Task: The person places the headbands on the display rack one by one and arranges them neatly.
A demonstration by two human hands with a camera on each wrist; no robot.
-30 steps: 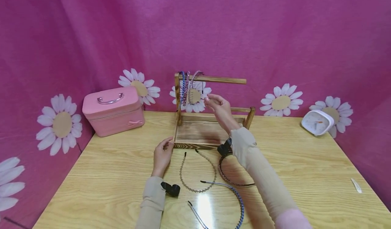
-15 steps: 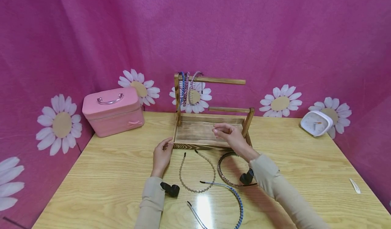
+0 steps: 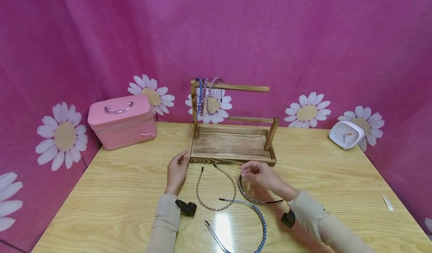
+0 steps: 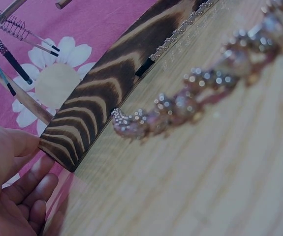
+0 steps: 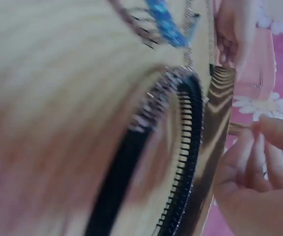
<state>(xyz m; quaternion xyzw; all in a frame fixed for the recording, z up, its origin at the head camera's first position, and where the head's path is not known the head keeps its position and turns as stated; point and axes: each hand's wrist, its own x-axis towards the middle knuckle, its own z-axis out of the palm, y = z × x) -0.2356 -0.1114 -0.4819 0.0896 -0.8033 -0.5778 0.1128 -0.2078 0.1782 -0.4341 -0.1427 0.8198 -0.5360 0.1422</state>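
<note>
My left hand (image 3: 177, 171) holds the front left corner of a wooden headband stand (image 3: 233, 160), thumb and fingers at that corner in the left wrist view. Loosely curled, my right hand (image 3: 264, 176) is over the far end of a black headband with sparkling stones (image 3: 251, 199). In the right wrist view its fingers (image 5: 257, 157) show nothing between them and look apart from that headband. A beaded headband (image 3: 216, 209) lies between the hands, and a blue headband (image 3: 262, 223) lies nearer me. Several headbands (image 3: 204, 95) hang at the left of the stand's upper bar.
A pink case (image 3: 121, 123) with a metal handle stands back left. At the back right is a white alarm clock (image 3: 346, 134). A white hair clip (image 3: 387, 202) lies by the table's right edge. A pink flowered cloth (image 3: 256, 31) hangs behind.
My right hand has come away from the hanging headbands near the upper bar, down and toward me to the black headband. My left hand has stayed at the stand's corner.
</note>
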